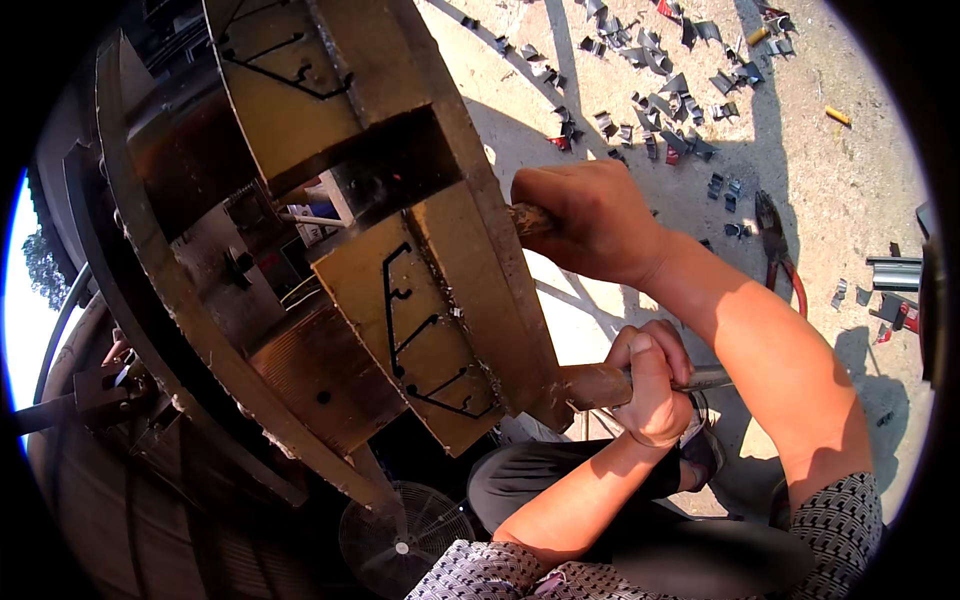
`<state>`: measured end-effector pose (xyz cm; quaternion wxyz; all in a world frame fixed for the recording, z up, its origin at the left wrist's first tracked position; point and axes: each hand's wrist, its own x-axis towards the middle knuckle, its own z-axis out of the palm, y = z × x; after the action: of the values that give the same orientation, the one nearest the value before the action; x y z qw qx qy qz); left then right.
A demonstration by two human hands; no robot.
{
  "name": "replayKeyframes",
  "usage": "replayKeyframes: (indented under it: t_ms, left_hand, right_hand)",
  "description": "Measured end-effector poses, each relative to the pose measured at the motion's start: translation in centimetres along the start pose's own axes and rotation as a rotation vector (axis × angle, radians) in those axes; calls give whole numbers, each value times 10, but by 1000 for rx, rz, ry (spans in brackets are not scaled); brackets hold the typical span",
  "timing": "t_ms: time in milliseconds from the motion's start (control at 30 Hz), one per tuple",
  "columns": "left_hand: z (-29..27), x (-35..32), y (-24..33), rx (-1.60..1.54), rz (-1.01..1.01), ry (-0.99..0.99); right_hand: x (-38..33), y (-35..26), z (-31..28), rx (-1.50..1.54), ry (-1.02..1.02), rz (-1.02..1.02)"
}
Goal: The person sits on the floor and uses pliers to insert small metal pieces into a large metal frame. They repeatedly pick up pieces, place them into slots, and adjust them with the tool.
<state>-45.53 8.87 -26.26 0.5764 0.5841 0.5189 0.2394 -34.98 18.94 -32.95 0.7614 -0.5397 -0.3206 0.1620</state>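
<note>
Up close, a big round metal machine [300,230] fills the left and middle of the view, with yellow-brown plates [420,320] that carry cut slots, and an open dark gap [390,165] between two plates; inside the frame some wires and small parts show, too small to tell exactly. On its right edge two handles stick out. The right hand [590,220] is closed tight around the upper handle [530,222], just beside the plate edge. The left hand [650,385] is clenched around the lower handle [600,385], a rusty thick bar that touches the lower corner of the plate, with the thumb pointing up. Under the arms, a bent knee in dark trousers [560,480] and a small round fan [400,545] are seen. To the right the sandy ground [840,170] is open, with many small metal pieces [660,110] scattered far from the hands, and a tool with red handles [780,255] lying near the right forearm.
</note>
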Motion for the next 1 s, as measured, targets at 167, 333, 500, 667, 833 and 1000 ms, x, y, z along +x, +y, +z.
replayKeyframes:
  t_ms: [167, 333, 500, 667, 833, 1000]
  left_hand:
    - [0, 1, 2, 8, 34, -6]
    - [1, 2, 4, -8, 16, 20]
    - [2, 2, 4, 19, 28, 4]
    - [-5, 2, -2, 27, 24, -26]
    - [-4, 2, -1, 34, 24, 0]
    - [-3, 2, 2, 63, 26, -13]
  right_hand:
    - [-7, 4, -6, -24, -6, 0]
    - [8, 8, -5, -90, 55, -69]
    - [38, 20, -3, -240, 74, -160]
    - [55, 9, -4, -259, 251, -200]
    - [51, 12, -17, -338, 299, -262]
    - [88, 16, -28, -379, 152, -463]
